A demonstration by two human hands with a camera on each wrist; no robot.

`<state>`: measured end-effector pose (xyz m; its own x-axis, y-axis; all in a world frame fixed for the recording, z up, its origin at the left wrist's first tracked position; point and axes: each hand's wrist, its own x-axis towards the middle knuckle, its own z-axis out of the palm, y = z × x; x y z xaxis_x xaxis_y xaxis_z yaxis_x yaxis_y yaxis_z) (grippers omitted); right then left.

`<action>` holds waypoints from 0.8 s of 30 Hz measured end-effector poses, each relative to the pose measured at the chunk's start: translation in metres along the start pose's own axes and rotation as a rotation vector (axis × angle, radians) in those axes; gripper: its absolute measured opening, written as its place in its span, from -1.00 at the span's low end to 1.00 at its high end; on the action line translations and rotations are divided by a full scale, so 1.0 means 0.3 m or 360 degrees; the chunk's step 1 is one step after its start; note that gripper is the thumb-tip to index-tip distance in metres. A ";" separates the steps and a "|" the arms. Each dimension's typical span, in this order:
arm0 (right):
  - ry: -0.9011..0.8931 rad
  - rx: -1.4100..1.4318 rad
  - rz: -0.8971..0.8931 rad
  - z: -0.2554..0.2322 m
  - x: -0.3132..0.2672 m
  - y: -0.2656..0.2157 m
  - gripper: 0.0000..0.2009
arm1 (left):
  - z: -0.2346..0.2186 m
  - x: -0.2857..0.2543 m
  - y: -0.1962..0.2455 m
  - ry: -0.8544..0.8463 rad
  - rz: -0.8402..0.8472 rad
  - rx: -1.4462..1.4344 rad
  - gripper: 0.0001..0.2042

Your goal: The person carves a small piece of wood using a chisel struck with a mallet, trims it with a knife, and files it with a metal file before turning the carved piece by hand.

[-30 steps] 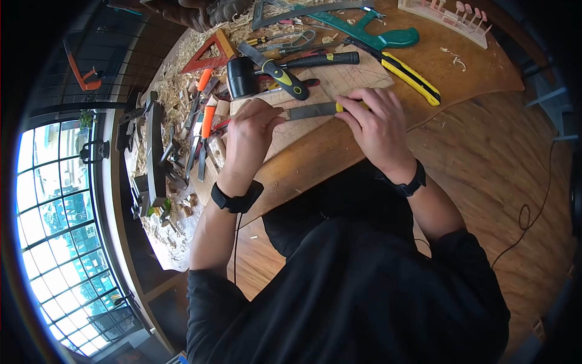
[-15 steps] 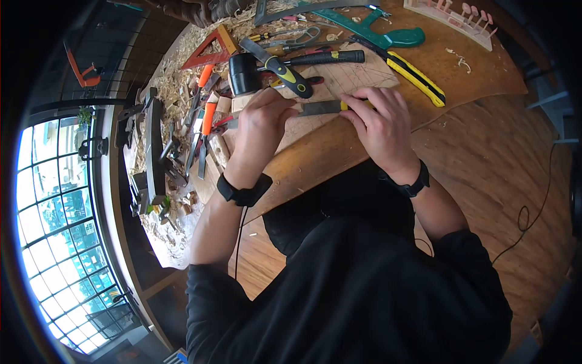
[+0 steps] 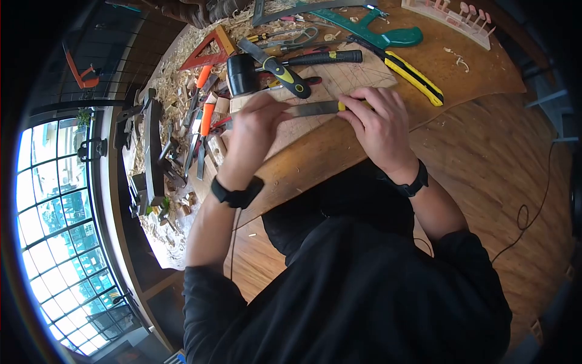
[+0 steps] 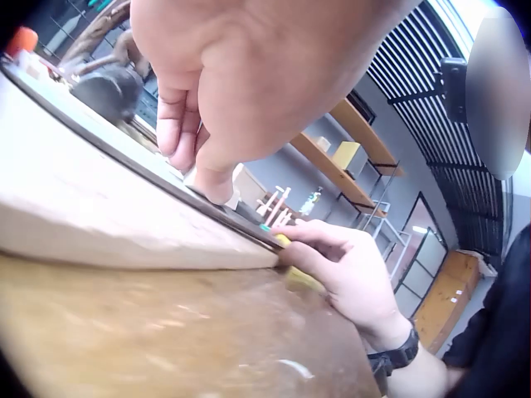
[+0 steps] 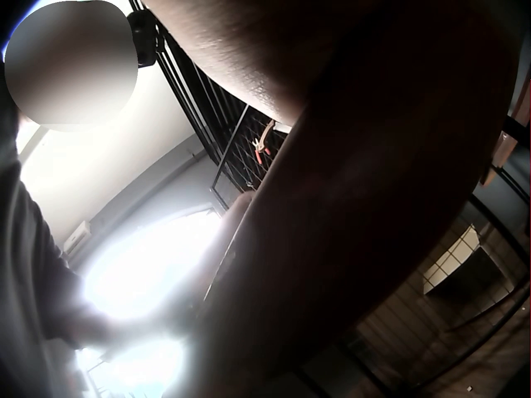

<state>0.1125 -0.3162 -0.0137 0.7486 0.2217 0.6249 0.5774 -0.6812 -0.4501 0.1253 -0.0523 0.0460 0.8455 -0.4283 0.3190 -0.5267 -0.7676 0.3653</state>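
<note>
A flat grey file (image 3: 318, 109) with a yellow handle lies along a pale wooden board (image 3: 364, 71) near the bench's front edge. My right hand (image 3: 382, 124) grips it at the handle, thumb and fingers around the yellow part. At the blade's other end, my left hand (image 3: 254, 121), blurred by motion, pinches a small pale piece of wood (image 4: 233, 200) against the file's face. In the left wrist view those fingertips sit right on the dark blade, and most of the piece is hidden. The right wrist view is mostly dark and filled by the arm.
Behind the hands lie a black mallet (image 3: 242, 76), a yellow-and-black putty knife (image 3: 288, 79), a yellow utility knife (image 3: 415, 79) and a green-handled saw (image 3: 388, 37). Orange-handled chisels (image 3: 207, 118) and wood shavings crowd the left, near a long plane (image 3: 151, 148).
My left hand slid right along the file toward the handle, then came back left. The right hand stays on the handle, almost still.
</note>
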 end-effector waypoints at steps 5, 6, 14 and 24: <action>-0.0003 0.0009 0.0015 -0.002 -0.003 0.000 -0.74 | -0.035 -0.056 -0.082 0.0035 -0.0109 0.0166 -0.86; -0.0003 0.0002 0.0005 0.000 -0.002 0.003 -0.74 | -0.011 -0.025 -0.046 0.0058 -0.0047 0.0117 -0.86; -0.0034 -0.0010 0.0025 0.000 -0.002 -0.006 -0.74 | -0.055 -0.043 -0.090 -0.0002 -0.0068 0.0016 -0.85; -0.0033 -0.0015 0.0017 0.000 0.002 -0.006 -0.74 | -0.014 0.011 -0.030 -0.0056 0.0037 -0.0048 -0.82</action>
<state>0.1118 -0.3148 -0.0125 0.7614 0.2287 0.6066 0.5663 -0.6902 -0.4506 0.1323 -0.0449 0.0474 0.8353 -0.4626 0.2971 -0.5481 -0.7427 0.3847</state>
